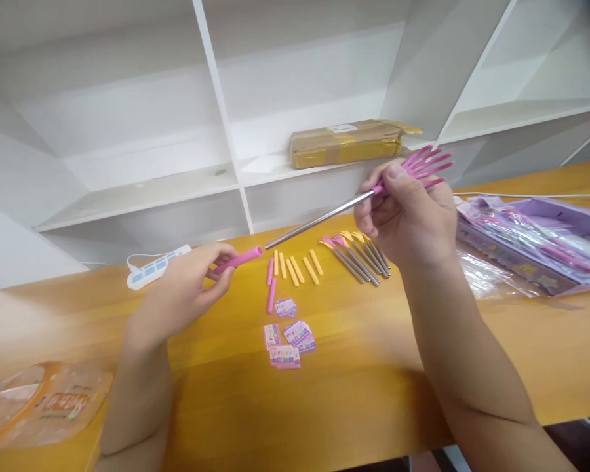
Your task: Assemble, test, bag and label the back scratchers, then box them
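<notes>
My left hand is closed on a pink tube, whose open end faces right. Pinched in my right hand is a back scratcher with a pink claw head and a bare metal rod. The rod's free tip is close to the tube's open end, apparently just apart from it. Below them on the table lie two pink tubes and several yellow tubes. Several back scratchers with yellow or pink heads lie beside them, rods toward me.
Small printed cards lie mid-table. At right is a purple box with wrapped pink items, beside clear plastic. A power strip and an orange-clear package are at left. A taped carton rests on the shelf behind.
</notes>
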{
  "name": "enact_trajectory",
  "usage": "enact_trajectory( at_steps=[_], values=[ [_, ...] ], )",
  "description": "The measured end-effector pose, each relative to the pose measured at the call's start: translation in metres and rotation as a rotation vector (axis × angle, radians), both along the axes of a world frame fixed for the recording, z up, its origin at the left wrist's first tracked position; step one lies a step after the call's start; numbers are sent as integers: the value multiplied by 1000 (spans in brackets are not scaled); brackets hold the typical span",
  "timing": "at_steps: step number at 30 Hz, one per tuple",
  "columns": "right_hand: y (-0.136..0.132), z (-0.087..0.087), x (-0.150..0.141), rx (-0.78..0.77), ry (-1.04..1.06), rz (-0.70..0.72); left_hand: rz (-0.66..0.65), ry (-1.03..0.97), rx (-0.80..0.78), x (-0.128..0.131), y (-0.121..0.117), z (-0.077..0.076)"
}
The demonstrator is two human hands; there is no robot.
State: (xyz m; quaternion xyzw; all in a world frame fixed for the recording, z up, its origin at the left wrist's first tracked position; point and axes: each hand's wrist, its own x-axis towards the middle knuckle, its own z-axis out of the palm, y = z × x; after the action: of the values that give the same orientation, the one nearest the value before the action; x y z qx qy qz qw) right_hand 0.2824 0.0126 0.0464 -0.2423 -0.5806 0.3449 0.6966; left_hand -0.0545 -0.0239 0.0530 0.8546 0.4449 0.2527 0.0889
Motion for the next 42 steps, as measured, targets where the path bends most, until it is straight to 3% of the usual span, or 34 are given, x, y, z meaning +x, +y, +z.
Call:
enact_trajectory(
  at_steps=[19, 28, 42],
  values=[
    [1, -5, -10, 3, 20, -31, 44, 47, 109, 2, -12, 6],
    [4, -8, -11, 22, 48, -54, 51, 68, 179, 2, -10, 2],
    [13, -13, -2, 1, 11, -47, 28, 176, 408, 2, -6, -3]
  ],
)
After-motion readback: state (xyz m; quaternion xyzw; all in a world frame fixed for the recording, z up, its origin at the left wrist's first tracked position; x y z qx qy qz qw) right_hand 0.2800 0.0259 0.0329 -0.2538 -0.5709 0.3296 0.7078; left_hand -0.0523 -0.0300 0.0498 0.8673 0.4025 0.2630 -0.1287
